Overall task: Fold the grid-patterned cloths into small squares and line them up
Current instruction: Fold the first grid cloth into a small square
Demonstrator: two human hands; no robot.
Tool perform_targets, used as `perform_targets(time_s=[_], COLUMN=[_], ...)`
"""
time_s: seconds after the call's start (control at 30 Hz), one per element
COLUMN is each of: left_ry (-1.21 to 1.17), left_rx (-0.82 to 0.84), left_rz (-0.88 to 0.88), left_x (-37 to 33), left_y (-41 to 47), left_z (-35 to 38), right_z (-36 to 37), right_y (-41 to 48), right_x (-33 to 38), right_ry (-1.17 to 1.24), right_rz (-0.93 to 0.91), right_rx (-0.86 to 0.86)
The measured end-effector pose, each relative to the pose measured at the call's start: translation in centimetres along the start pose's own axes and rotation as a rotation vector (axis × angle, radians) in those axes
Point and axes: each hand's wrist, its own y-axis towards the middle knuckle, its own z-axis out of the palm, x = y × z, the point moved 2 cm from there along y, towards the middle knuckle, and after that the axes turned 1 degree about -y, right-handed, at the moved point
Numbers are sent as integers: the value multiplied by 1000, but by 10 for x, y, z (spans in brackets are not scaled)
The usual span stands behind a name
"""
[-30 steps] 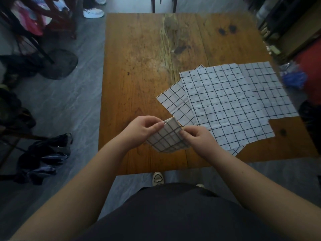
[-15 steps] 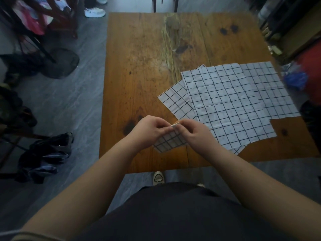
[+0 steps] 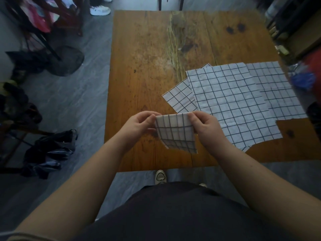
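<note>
Fingers [image 3: 196, 118] of left hand [image 3: 139, 125] and right hand [image 3: 207, 130] pinching one folded cloth [image 3: 175, 133], three flat cloths [image 3: 231, 101] overlapping

Left hand [image 3: 139, 125]: just left of frame centre; fingers curled, thumb and fingertips pinching the upper left corner of a folded cloth [image 3: 175, 134].
Right hand [image 3: 207, 128]: just right of centre; fingers curled, pinching the cloth's upper right corner.
Hands level with each other, the cloth between them.
Both forearms bare, entering from the lower corners of the frame and converging toward the centre.
</note>
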Motion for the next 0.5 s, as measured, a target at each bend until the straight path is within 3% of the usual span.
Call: perform_targets(time_s=[0.17,0.5], left_ry=[11,-108], left_rx=[125,-167], left_rz=[-85,-49], left_x=[13,19], left_y=[-1,0], left_z=[23,34], right_z=[-1,1], right_y=[5,4], right_x=[-10,-38], right_ry=[269,412], right_rz=[169,474], right_rx=[-91,-70])
